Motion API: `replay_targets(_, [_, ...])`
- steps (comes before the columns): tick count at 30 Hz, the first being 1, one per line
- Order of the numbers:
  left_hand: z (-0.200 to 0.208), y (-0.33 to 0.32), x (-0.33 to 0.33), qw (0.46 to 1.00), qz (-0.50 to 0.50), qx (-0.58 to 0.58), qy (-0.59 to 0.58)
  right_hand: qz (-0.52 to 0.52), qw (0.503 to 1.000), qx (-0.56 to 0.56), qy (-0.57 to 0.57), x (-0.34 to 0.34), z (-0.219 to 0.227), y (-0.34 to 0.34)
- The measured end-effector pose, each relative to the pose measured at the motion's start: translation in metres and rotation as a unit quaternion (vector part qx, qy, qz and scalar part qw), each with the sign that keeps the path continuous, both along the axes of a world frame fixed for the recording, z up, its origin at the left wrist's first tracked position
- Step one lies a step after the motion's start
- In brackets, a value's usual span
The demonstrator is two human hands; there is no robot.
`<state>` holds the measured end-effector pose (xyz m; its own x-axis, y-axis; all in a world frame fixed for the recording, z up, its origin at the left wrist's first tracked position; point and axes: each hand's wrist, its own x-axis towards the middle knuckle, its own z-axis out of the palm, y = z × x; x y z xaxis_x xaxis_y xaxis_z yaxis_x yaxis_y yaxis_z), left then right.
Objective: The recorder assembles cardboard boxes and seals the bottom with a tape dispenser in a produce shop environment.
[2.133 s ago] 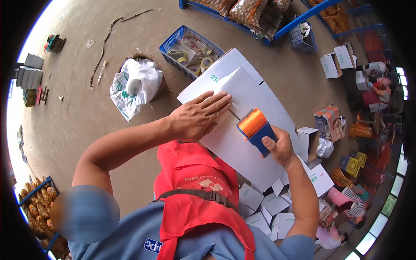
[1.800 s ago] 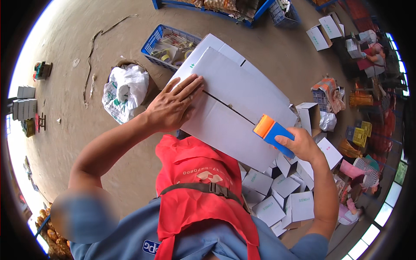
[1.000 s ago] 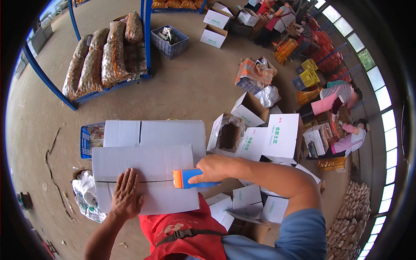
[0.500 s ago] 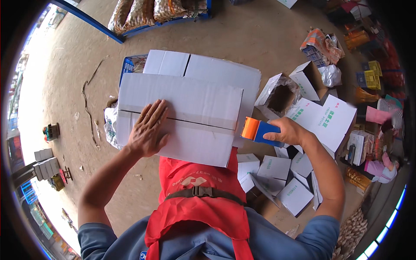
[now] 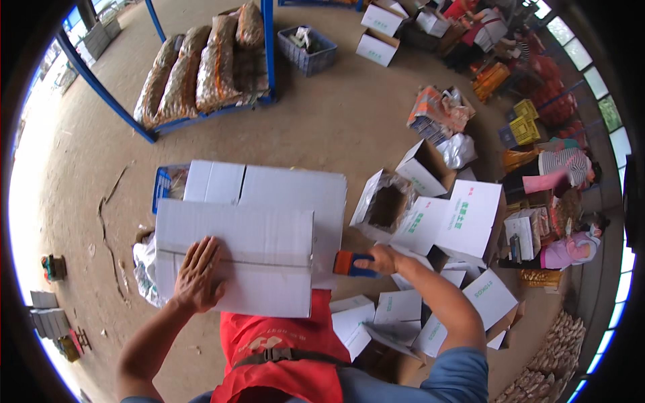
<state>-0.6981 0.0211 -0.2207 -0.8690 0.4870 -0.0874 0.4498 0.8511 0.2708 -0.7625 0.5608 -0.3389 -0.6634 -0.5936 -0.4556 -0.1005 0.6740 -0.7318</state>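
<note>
In front of me lies a white cardboard carton (image 5: 235,225) with its two flaps meeting along a middle seam. My left hand (image 5: 196,277) rests flat on the carton's left part, across the seam, fingers stretched out. Just off the carton's right edge, my right hand (image 5: 384,260) is wrapped around the handle of a blue and orange tape dispenser (image 5: 351,263). Behind the near carton, and partly covered by it, is a second white carton (image 5: 295,188). What supports the cartons is mostly hidden.
A blue plastic crate (image 5: 161,190) shows beyond the cartons' left side. Several open and folded white boxes (image 5: 474,211) crowd the floor at right. Filled mesh sacks (image 5: 215,74) lie on a blue-framed rack far left. People (image 5: 561,164) work at the far right.
The view has tilted up and turned, so more of the far floor, rack and people shows. My left hand stays on the carton; my right hand still holds the tape dispenser beside its right edge.
</note>
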Motion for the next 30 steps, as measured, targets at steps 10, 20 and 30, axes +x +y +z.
replay_targets(10, [0.000,-0.002,0.012,0.999,0.001,0.021,0.036,0.023,0.970,0.237,0.052,-0.018,0.119,-0.117])
replay_targets(20, [0.001,-0.004,0.008,0.996,-0.022,0.066,0.059,-0.024,0.903,0.374,0.210,0.021,0.077,-0.183])
replay_targets(30, [-0.061,-0.171,-0.051,0.855,0.255,0.426,-0.151,-0.495,0.832,0.252,-0.013,0.024,0.046,-0.209])
